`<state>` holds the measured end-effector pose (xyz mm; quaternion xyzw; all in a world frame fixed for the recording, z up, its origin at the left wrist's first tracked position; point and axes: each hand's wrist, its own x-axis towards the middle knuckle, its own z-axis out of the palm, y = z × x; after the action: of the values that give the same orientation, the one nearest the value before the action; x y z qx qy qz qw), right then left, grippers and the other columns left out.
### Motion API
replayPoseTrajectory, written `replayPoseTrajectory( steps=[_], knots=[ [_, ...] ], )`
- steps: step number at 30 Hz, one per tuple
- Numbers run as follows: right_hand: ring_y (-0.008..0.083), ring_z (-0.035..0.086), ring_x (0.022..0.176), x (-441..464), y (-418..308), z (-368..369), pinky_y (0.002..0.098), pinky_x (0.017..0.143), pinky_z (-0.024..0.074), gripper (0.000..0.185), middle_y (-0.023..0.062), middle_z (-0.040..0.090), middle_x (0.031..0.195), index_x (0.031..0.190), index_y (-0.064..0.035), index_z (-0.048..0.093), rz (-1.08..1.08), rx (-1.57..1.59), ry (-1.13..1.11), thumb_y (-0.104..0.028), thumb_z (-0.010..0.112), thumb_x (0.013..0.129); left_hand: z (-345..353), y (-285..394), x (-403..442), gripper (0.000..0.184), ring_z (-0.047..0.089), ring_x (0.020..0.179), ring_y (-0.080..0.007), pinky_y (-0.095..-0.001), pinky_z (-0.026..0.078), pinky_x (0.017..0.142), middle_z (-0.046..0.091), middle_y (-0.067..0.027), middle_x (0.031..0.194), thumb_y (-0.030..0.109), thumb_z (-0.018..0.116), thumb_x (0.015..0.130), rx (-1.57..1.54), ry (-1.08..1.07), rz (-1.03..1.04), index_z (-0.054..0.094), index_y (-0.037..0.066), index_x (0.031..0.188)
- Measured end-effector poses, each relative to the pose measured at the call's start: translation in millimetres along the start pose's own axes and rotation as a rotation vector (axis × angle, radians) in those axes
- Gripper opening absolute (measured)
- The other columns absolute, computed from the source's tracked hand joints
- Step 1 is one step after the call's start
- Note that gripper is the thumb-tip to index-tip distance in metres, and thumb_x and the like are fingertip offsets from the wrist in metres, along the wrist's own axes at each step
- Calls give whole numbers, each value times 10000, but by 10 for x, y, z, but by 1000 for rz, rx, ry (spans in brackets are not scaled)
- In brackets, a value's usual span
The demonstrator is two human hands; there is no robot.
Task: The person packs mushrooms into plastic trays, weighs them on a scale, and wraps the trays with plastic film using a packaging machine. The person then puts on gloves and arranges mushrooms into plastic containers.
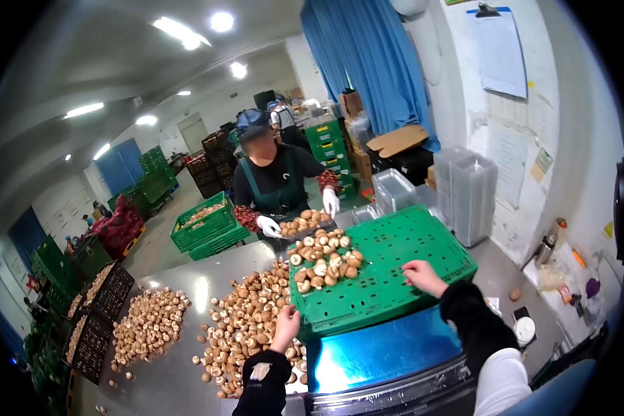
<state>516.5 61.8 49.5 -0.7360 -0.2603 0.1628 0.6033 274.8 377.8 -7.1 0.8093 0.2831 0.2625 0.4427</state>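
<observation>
My left hand (285, 328) is beside the left front edge of an upturned green crate (402, 256), near a heap of brown mushrooms (246, 326). Its fingers are half curled, with thumb and finger slightly apart and nothing visible in them. Over the right part of the crate is my right hand (425, 277), fingers bent loosely and holding nothing I can see. Portions of mushrooms (329, 269) sit on the crate's left side. Across from me, a co-worker's white-gloved hands (269, 226) are at a filled mushroom tray (305, 224) by the crate's far left corner.
A second mushroom pile (149, 326) lies on the metal table (211, 267), beside dark crates (104, 305). A shiny blue surface (388, 353) is below the green crate. Clear plastic containers (468, 194) stand at the right. A white round item (525, 329) lies near my right arm.
</observation>
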Motion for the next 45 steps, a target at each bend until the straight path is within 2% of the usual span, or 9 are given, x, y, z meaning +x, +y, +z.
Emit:
replayPoseTrajectory(
  steps=[7,11,18,29,32,33,36,39,45],
  knots=[
    [189,571,519,920,176,1069,311,432,483,347,166,594,815,1147,87,459,218,-4,59,-64,444,835,247,-37,741,227,584,791,-397,-446,457,720,597,-259,781,126,522,712,345,142,-54,579,-50,843],
    [173,542,422,945,252,1044,305,411,459,268,114,569,598,1011,79,551,166,-241,-64,-52,413,823,187,0,699,261,603,768,-338,-376,469,701,606,-231,770,82,494,703,205,-5,-8,579,-70,898],
    [187,591,541,-36,47,482,289,453,499,367,124,552,780,1142,109,409,193,75,-218,-67,482,829,83,377,-206,441,558,607,-133,-236,443,529,546,-54,821,14,521,764,-189,-163,-174,432,-91,1183],
    [182,596,571,-1792,181,-263,265,465,503,354,117,510,858,1114,113,416,455,161,-182,-58,525,824,308,711,-1923,479,582,658,-137,-233,452,555,473,-61,946,9,531,799,-301,-418,-290,343,-93,1227],
    [176,592,585,-1932,323,-284,280,492,488,341,98,534,860,1104,70,464,376,-67,-194,-72,550,806,371,634,-1982,540,585,616,-202,-296,473,568,544,-140,898,97,584,763,106,-444,-36,358,-99,1213],
    [230,590,704,-1937,444,-326,330,599,478,328,115,551,868,1073,11,519,35,-515,-186,-97,583,770,335,670,-1957,570,579,722,-288,-350,477,655,513,-190,955,123,611,736,233,-474,-9,370,-93,1205],
    [282,544,803,-2055,-31,-213,372,692,440,275,125,553,865,979,-29,567,-121,-655,2,-124,608,725,276,1071,-1880,483,475,937,-394,-395,430,775,422,-251,1056,136,638,718,473,-220,250,452,-61,1118],
    [277,507,756,-2057,-183,-23,367,672,409,205,88,535,848,861,-77,577,-580,-684,-49,-182,633,694,472,1240,-1725,369,488,895,-352,-392,429,765,495,-168,968,76,626,690,404,-288,503,541,29,1046],
    [233,438,878,-2118,-343,329,373,766,331,377,34,493,914,933,-130,602,-696,-895,-213,-294,697,607,921,1337,-1676,289,480,847,-293,-389,411,715,524,-88,921,104,637,674,596,-322,630,572,80,955]
  ],
)
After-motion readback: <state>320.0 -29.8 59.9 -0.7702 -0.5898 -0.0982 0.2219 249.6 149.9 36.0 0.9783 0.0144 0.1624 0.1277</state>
